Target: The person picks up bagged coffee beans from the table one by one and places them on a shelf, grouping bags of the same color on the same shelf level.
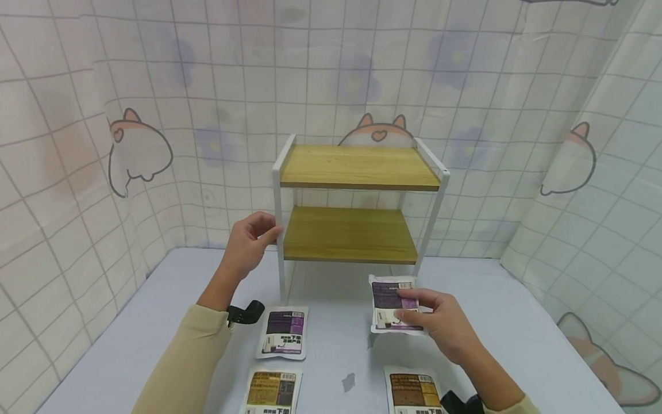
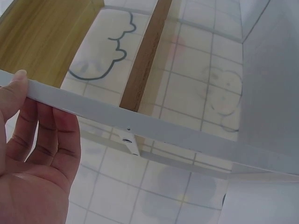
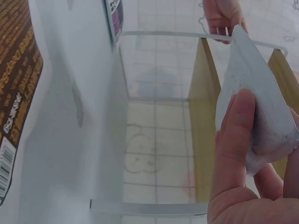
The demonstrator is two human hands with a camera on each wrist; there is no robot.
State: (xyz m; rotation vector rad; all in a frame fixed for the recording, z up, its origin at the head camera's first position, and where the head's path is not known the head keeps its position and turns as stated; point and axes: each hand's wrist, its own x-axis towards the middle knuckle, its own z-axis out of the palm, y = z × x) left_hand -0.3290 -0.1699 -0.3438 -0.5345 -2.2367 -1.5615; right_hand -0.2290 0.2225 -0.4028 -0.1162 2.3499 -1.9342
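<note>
A two-tier shelf [image 1: 357, 167] with wooden boards and a white frame stands at the back of the table. My left hand [image 1: 253, 241] pinches its left front post; in the left wrist view the thumb lies on one side of the white post [image 2: 187, 135] and the curled fingers on the other. In front of the shelf's lower right, my right hand [image 1: 439, 322] grips a pouch [image 1: 385, 302] with a purple label, raised off the table. The right wrist view shows the pouch's pale side [image 3: 252, 88] between thumb and fingers.
Another purple-label pouch [image 1: 283, 333] lies flat near my left forearm. Two brown-label pouches, one on the left [image 1: 271, 391] and one on the right [image 1: 414, 391], lie at the front. A grey patch [image 1: 349, 382] marks the white table [image 1: 331, 345]. Patterned curtains [image 1: 233, 86] surround it.
</note>
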